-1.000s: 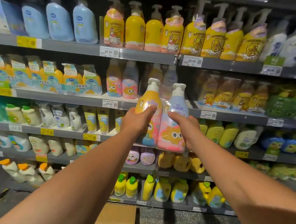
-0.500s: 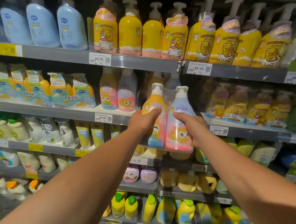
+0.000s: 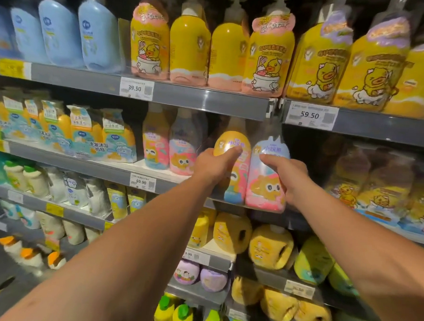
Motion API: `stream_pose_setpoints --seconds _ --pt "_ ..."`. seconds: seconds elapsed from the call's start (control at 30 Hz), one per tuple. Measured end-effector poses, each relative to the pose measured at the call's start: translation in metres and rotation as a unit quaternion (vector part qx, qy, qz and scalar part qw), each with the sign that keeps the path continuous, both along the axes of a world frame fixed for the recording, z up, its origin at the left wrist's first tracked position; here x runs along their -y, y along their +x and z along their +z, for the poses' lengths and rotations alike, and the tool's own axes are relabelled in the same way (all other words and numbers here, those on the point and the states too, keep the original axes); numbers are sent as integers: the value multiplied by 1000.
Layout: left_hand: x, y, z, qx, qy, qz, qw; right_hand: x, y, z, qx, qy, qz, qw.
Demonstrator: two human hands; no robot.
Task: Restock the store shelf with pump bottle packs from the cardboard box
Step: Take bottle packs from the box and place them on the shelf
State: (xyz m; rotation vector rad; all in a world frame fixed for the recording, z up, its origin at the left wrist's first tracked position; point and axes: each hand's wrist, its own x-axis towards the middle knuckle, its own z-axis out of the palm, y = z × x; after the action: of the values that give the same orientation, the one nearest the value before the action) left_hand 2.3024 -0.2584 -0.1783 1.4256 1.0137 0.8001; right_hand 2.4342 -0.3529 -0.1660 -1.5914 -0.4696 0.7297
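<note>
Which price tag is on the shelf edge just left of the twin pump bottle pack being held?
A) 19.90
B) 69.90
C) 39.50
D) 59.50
B: the 69.90 tag sits on the shelf edge left of the pack that the left hand and right hand grip.

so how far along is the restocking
Done: one matching pack already stands on the second shelf. In hand: the left hand and right hand grip a two-bottle pack at that shelf's front edge, beside the first. Left: push it back into the gap and let go. The box is out of view, so remaining packs cannot be counted.
</note>
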Motion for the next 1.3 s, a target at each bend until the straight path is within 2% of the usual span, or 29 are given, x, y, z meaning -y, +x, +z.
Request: stream_pose_setpoints --seconds 0.27,0.6,0.87,0.97,1.3 --pt "-17 19 -2 -7 35 50 998 -23 15 -2 -18 -2 -2 1000" --pt "-32 22 -8 4 78 56 995 -33 7 -7 -20 15 -17 1000" --pt "-38 27 -9 -36 106 51 992 -35 5 -5 -3 18 -41 999" --pt "-35 34 -10 -33 97 34 994 -29 11 -1 26 9 -39 999" --pt "-5 82 -18 65 -4 -25 998 10 55 13 67 -2 -64 996"
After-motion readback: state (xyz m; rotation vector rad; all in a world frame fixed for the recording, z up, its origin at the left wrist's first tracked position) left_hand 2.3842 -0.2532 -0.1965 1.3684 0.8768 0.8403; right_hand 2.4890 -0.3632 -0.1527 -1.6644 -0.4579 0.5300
